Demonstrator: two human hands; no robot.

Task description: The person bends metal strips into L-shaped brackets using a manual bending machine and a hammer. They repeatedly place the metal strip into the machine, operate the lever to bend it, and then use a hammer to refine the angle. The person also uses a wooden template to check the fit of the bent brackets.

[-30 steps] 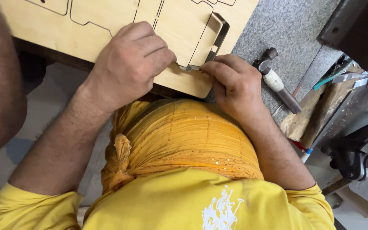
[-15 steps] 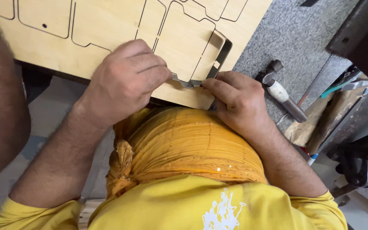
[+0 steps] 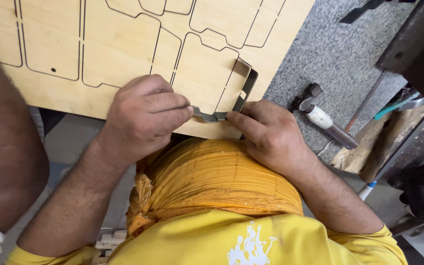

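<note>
Overhead, looking down. A plywood board with thin cut slots tracing panel outlines is taken as the landmark. It lies on a grey speckled worktop, which shows to the right of the board.

A bare forearm is seen left of the board, close to the lens, and is judged to be the camera wearer's own. Its hand is out of frame, and the wearer's other hand is not seen, so no grip can be told for either.

Below the board's near edge, a co-worker in a yellow shirt and yellow head wrap is seen from above.

The co-worker's left hand is laid on the board's near edge. Its grip is closed, thumb against curled fingers, on one end of a bent steel strip. The co-worker's right hand is at the same edge, its fingertips pinched shut on the strip's lower bend.

A hammer lies untouched on the worktop, right of the board.

The strip stands on edge at the board's near right corner, bent to follow a slot outline, with its far bend already at the slot.

Step judged: the strip is being lined up with its slot. The next move calls for the held end to be set squarely over the slot and pressed down evenly, with the bend kept from springing out.
</note>
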